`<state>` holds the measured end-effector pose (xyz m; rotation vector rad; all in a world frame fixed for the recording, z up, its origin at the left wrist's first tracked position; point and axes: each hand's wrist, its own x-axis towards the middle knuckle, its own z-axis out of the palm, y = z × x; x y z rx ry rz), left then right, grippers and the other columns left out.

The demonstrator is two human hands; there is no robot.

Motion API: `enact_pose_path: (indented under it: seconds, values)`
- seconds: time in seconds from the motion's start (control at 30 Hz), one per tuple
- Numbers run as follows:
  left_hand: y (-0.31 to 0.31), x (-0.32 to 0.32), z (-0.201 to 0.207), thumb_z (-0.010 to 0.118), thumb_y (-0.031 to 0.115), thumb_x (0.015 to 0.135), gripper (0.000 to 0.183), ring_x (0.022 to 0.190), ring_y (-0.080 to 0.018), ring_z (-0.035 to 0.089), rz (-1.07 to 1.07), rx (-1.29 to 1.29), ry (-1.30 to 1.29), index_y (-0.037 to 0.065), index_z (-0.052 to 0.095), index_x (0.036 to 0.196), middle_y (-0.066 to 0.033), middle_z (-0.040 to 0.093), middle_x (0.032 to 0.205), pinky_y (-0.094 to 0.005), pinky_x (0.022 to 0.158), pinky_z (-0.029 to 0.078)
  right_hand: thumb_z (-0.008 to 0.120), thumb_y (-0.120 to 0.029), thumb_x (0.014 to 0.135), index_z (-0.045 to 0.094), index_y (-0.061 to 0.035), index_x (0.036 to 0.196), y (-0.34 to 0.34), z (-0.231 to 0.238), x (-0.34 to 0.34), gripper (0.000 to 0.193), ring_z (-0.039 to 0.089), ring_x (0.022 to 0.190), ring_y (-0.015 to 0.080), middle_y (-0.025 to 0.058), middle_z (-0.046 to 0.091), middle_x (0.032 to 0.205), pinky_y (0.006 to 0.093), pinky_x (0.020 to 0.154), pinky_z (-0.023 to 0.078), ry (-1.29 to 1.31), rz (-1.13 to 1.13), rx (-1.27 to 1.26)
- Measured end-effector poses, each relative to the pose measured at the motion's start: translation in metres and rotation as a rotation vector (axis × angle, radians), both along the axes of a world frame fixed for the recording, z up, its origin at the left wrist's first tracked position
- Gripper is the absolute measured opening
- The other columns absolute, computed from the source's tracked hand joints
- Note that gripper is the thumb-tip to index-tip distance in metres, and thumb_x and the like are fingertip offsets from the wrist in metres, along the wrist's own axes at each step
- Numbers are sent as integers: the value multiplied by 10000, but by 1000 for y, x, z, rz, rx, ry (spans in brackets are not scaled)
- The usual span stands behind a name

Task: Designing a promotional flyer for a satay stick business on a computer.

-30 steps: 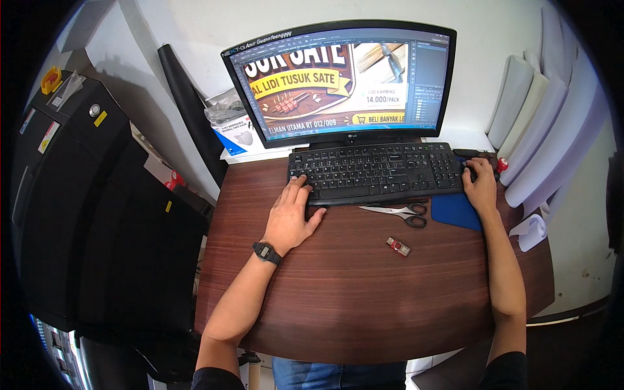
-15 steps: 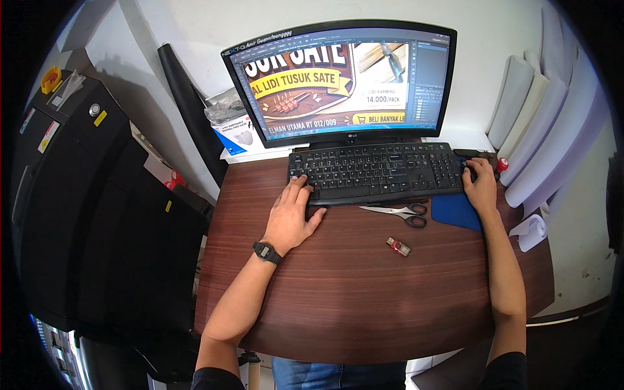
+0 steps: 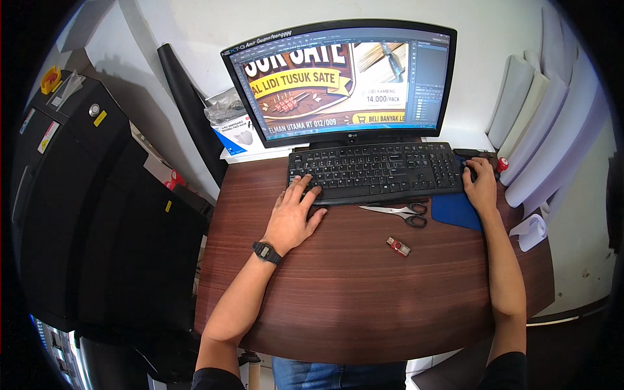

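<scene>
My left hand (image 3: 294, 214), with a black digital watch (image 3: 266, 252) at its wrist, rests its spread fingers on the lower left keys of a black keyboard (image 3: 370, 172). Its thumb lies out over the tabletop. At the keyboard's right end, my right hand (image 3: 481, 185) is curled over a dark computer mouse (image 3: 467, 173), mostly hidden under the fingers, at the top of a blue mouse pad (image 3: 453, 212). Behind the keyboard a monitor (image 3: 344, 81) displays a brown and yellow poster design in an editing program.
Scissors (image 3: 406, 212) with black handles and a red and silver USB stick (image 3: 398, 246) lie on the brown desk (image 3: 364, 292). A red-topped stamp (image 3: 502, 164) stands beyond my right hand. Paper rolls (image 3: 552, 123) lean at right; a large black machine (image 3: 110, 214) stands at left.
The fingers of my left hand have spread a little and shifted slightly on the keys. My right hand and the picture on the monitor look the same.
</scene>
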<state>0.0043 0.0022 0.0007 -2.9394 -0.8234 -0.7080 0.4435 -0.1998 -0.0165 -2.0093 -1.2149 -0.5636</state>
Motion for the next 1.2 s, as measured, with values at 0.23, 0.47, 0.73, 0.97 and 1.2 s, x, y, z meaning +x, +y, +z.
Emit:
enact_pose_path:
  seconds: [0.23,0.47,0.73,0.97,1.2]
  values:
    - [-1,1,1,659,372,1016,446,1518,-396,366,-1,29,132,202,629,1428,-152,418,1613,-599,1165,425,669,-136,912,742,8,1068,0,0,-1,224,633,1149,366,170,681,1185,429,1018,508,7,-1,-8]
    - [-3,2,3,655,368,1018,443,1521,-396,362,-7,20,131,190,630,1423,-152,422,1611,-614,1160,424,670,-142,899,749,-3,1050,-1,-1,1,219,638,1147,359,166,683,1188,429,1005,517,-3,-28,-9]
    - [-2,2,2,656,365,1016,446,1519,-394,366,-6,26,125,186,630,1425,-155,421,1613,-609,1163,421,671,-134,890,756,-13,1026,-1,0,0,201,640,1134,359,158,681,1194,428,991,523,-18,-56,-11]
    - [-3,1,3,659,365,1015,445,1522,-389,363,-2,11,121,180,629,1419,-155,409,1621,-602,1168,416,671,-129,890,750,-13,1038,-1,2,-2,204,641,1124,354,150,683,1189,428,983,524,-5,-41,-2]
    - [0,1,1,682,398,997,525,1527,-366,357,35,-19,107,95,560,1408,-166,354,1644,-567,1173,422,668,-118,889,744,-12,1059,-1,-3,7,215,639,1124,358,154,683,1192,433,977,522,-19,11,45]
